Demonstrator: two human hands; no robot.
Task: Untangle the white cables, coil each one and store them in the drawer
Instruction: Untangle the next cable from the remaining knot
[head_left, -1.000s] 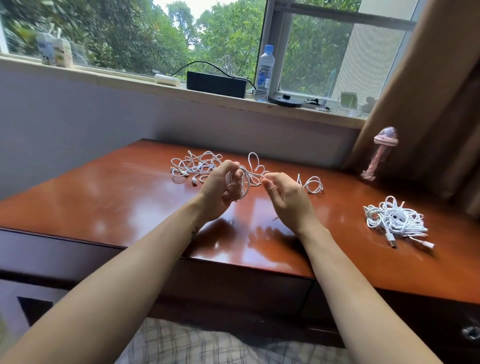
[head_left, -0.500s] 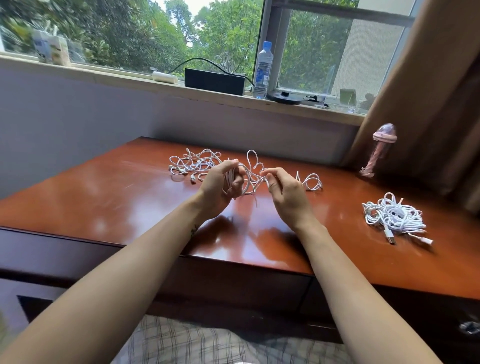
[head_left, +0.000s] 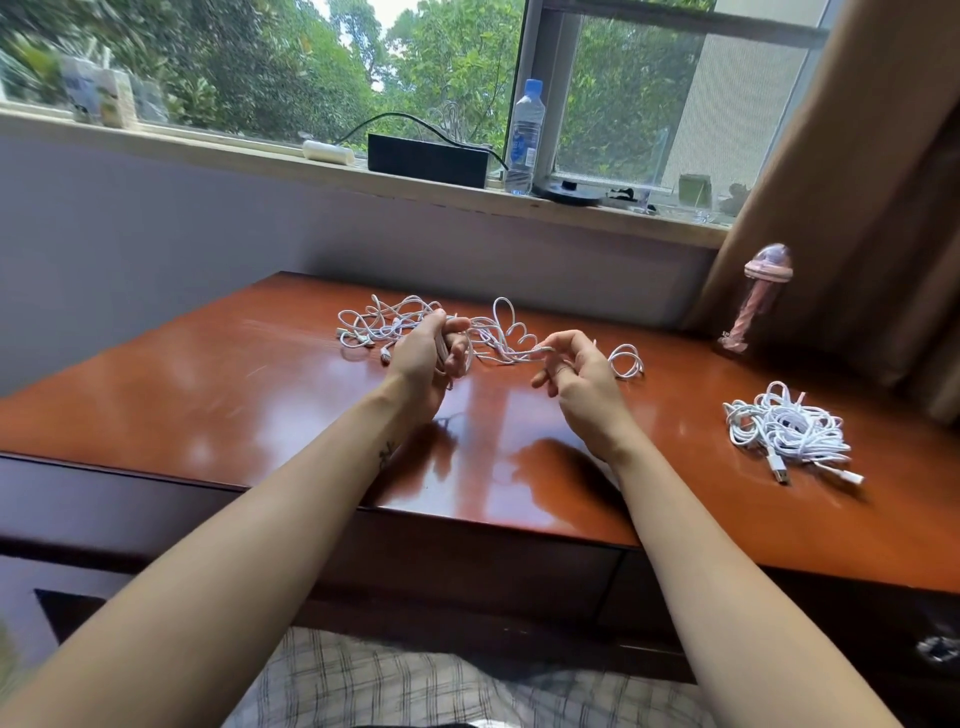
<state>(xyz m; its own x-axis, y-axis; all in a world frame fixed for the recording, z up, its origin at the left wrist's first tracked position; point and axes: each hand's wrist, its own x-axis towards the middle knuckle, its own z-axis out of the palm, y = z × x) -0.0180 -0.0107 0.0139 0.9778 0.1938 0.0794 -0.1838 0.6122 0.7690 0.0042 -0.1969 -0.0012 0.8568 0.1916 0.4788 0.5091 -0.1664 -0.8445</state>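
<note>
Over the middle of the desk (head_left: 208, 395), the left hand (head_left: 423, 358) is clenching round a few turns of white cable (head_left: 467, 358), fingers curled so the loops are not springing apart, which I judge to be the start of a coil. Just to its right, the right hand (head_left: 576, 382) is pinching the same cable's free run (head_left: 511, 354) between thumb and forefinger, the other fingers loosely bent. It is holding the run taut and lifted off the desk, probably to feed it clear of its neighbours. Behind the left hand the tangle (head_left: 379, 325) is lying on the desk, several strands crossing and plugs (head_left: 385, 356) poking out at its near edge, so untangling is only partly through. A small loop (head_left: 626, 361) is resting just beyond the right hand. Well apart, near the right edge, a bundle (head_left: 787, 431) is sitting loosely gathered with two more plugs trailing toward the front, seemingly parked out of the way. Below the desk's front edge the drawer (head_left: 467, 564) is looking shut, so nothing is going in yet
</note>
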